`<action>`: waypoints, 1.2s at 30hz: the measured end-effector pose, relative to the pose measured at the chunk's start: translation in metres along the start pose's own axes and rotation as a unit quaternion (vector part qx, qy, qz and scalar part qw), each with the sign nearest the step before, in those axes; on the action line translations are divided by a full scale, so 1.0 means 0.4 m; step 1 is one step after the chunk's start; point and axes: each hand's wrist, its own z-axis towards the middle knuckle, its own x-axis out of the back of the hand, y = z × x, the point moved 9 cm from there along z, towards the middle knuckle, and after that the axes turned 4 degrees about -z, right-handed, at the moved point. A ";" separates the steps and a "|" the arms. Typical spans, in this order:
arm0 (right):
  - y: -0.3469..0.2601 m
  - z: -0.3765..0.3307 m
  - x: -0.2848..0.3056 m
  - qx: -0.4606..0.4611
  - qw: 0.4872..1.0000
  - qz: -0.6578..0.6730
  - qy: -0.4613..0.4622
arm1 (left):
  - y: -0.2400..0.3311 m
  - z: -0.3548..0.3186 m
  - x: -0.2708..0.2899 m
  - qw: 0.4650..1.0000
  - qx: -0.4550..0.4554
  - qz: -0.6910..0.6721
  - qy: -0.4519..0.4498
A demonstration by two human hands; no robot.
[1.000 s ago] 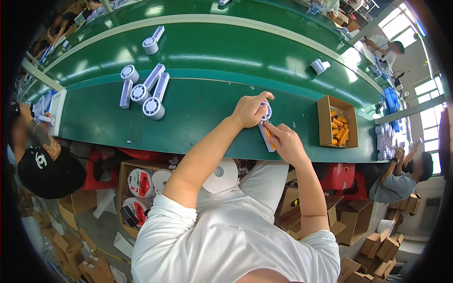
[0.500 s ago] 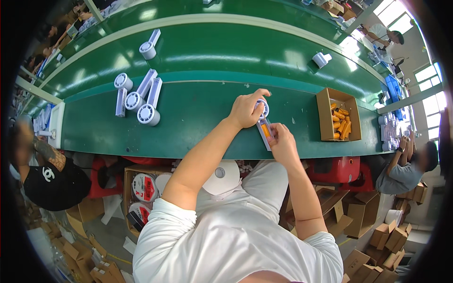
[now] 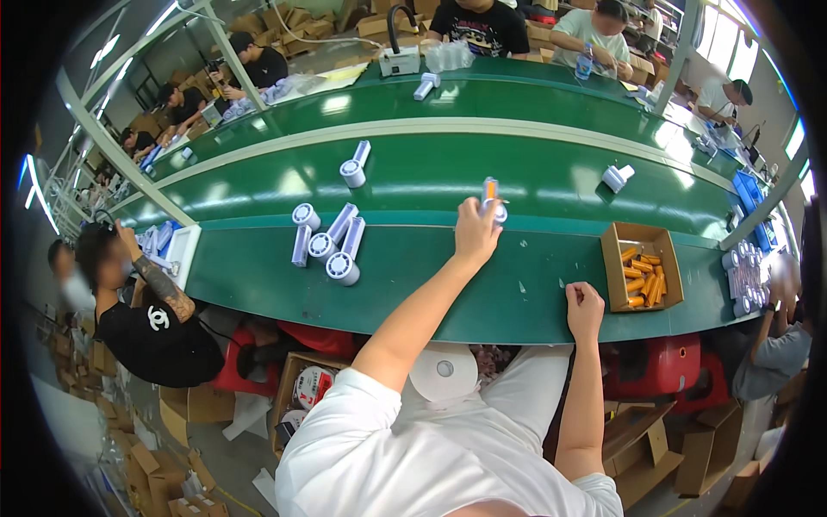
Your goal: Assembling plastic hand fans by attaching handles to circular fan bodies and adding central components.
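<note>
My left hand [image 3: 478, 231] is closed on a pale lavender handheld fan body [image 3: 500, 212] and holds it out over the far edge of the near table. An orange cylindrical battery [image 3: 490, 189] shows in the fan's handle, which points away from me. My right hand [image 3: 585, 308] hovers over the table's near side, left of an open cardboard box [image 3: 612, 274]. Its fingers are curled in, and nothing shows in them. Several orange batteries [image 3: 646, 280] lie in that box.
Several fan bodies [image 3: 343, 268] lie on the near table [image 3: 413, 284] at left. Two more, one at left [image 3: 351, 174] and one at right [image 3: 618, 178], lie on the green belt [image 3: 413, 172]. Co-workers sit at both sides. A white roll [image 3: 444, 372] is at my lap.
My left hand has carried the fan body forward and turned its handle away from me. My right hand has let go of it and moved right, towards the box. The view has tilted up.
</note>
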 end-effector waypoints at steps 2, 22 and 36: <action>-0.001 0.002 -0.010 -0.030 0.999 0.011 -0.009 | -0.051 0.083 0.024 0.990 -0.050 0.093 0.089; 0.041 0.012 0.011 -0.085 0.996 0.032 0.010 | -0.615 0.273 0.242 0.948 0.273 0.082 -0.140; 0.048 0.005 0.031 -0.078 0.994 0.071 0.026 | 0.282 -0.065 -0.070 0.786 -0.194 -0.087 -0.581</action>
